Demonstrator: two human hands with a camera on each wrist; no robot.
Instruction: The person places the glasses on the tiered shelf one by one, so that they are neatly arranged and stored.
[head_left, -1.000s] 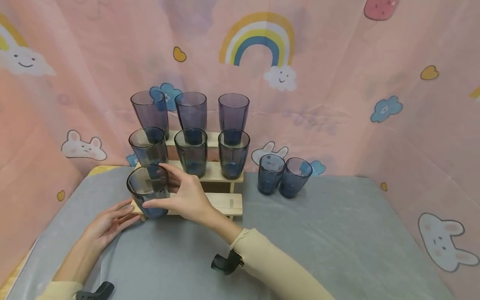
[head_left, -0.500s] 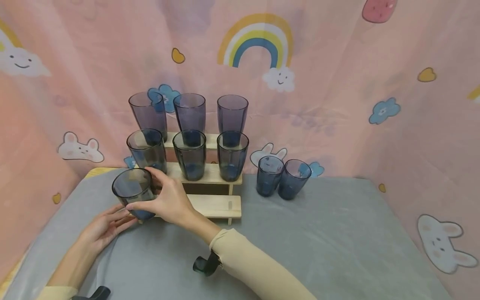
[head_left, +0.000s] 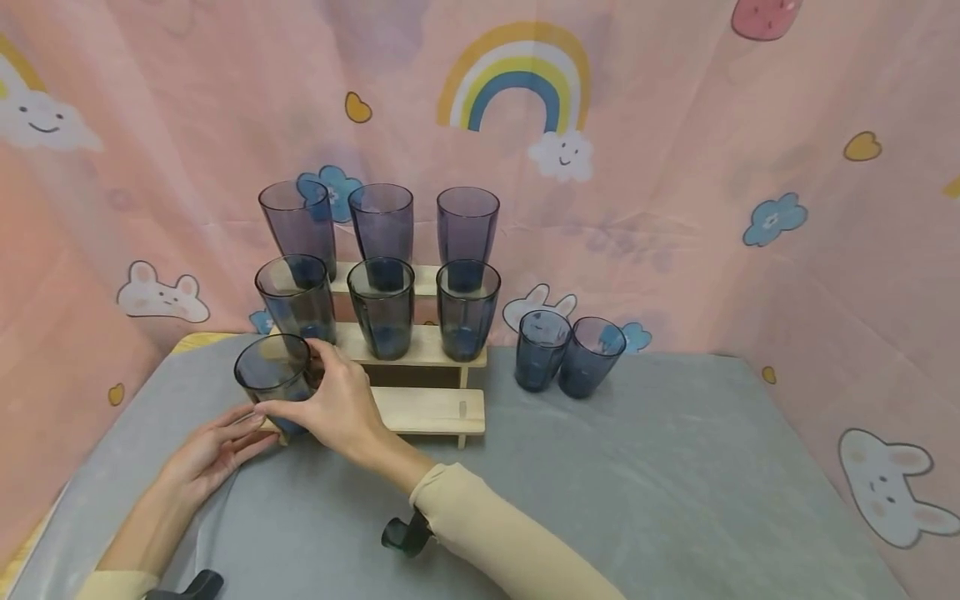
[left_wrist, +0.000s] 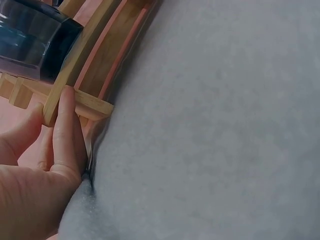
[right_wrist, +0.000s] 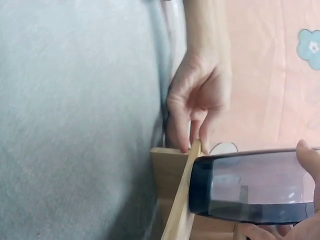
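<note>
A tumbler of clear blue-grey glass (head_left: 272, 371) stands upright at the left end of the lowest board of a three-step wooden rack (head_left: 431, 412). My right hand (head_left: 341, 408) grips it from the right, thumb in front and fingers behind. In the right wrist view the glass's base (right_wrist: 201, 185) meets the board. My left hand (head_left: 206, 454) pinches the left end of that same board, thumb above and fingers below, as the left wrist view shows at the board's end (left_wrist: 57, 102). Several more tumblers fill the two upper steps, among them the middle-step glass (head_left: 381, 308).
Two matching tumblers (head_left: 564, 354) stand close together on the grey cloth (head_left: 637, 483) to the right of the rack. A pink printed curtain (head_left: 652, 100) hangs behind and at both sides.
My right hand has slid the tumbler leftward toward the board's end, then slightly back right over the last half second. My left hand has stayed at the board's end.
</note>
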